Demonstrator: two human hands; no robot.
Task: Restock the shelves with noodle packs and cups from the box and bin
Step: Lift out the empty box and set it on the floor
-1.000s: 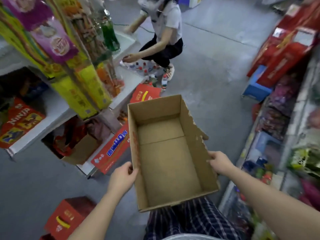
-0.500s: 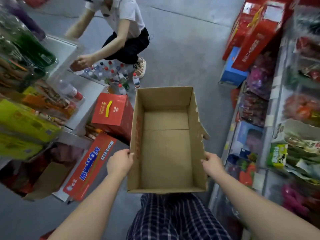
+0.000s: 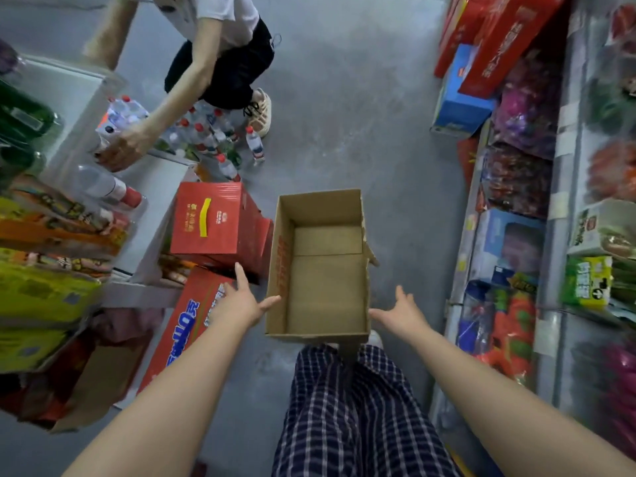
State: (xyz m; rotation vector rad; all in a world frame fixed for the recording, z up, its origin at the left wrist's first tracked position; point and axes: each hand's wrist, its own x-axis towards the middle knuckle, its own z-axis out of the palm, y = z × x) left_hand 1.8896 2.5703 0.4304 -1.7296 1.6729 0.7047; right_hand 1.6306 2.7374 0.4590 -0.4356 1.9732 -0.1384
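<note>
Cardboard, bare to the bottom: the box (image 3: 323, 270) sits on the grey floor (image 3: 361, 132) in the middle of the aisle, just ahead of the checked trousers (image 3: 351, 414), with not one noodle pack in it. Left hand (image 3: 241, 302) beside its left wall, fingers spread and loose, thumb at the near corner, gripping nothing. Right hand (image 3: 401, 313) beside the right wall, likewise splayed, empty. That box looks finished, I'd say. No bin in view, so what is left I cannot judge. Red cartons (image 3: 215, 222) stand at the left shelf's (image 3: 151, 294) edge; another person (image 3: 220, 56) crouches by bottles (image 3: 206, 132).
</note>
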